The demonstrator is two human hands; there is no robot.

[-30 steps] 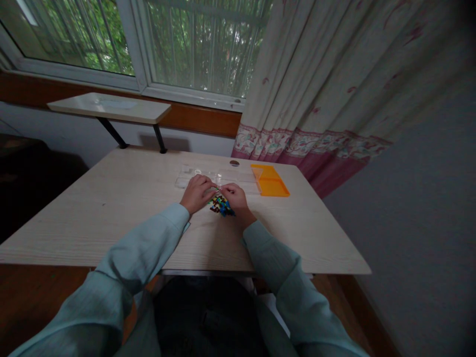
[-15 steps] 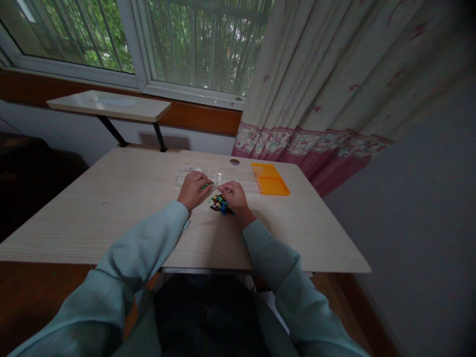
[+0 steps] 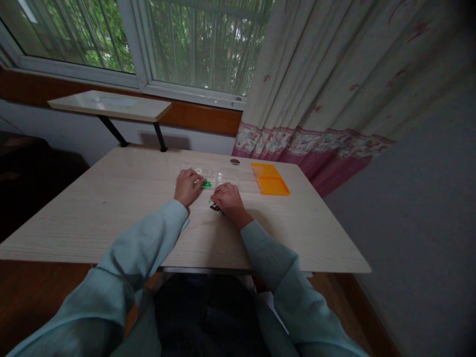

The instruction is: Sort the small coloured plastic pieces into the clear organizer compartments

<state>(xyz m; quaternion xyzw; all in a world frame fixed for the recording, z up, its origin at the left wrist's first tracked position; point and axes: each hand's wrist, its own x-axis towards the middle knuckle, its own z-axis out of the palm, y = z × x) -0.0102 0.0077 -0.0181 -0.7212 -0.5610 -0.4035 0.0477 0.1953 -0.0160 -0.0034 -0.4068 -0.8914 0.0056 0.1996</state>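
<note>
My left hand (image 3: 189, 187) is closed, with its fingertips on small bright green pieces (image 3: 207, 183) at the near edge of a clear plastic box (image 3: 227, 174). What kind of pieces they are is too small to tell. My right hand (image 3: 229, 202) reaches down over a little pile of dark, multicoloured pieces (image 3: 214, 207) and covers most of it. Its fingers are bent together at the pile, and whatever they pinch is hidden. The clear box lies just beyond both hands.
An orange tray-like lid (image 3: 273, 179) lies right of the clear box on the pale wooden table (image 3: 134, 213). A small raised shelf (image 3: 111, 105) stands at the back left. A round hole (image 3: 234, 162) sits near the back edge, with a curtain (image 3: 297, 119) behind.
My right hand has moved down and toward me from the box onto the pile. My left hand has shifted slightly left, and more of the green pieces show.
</note>
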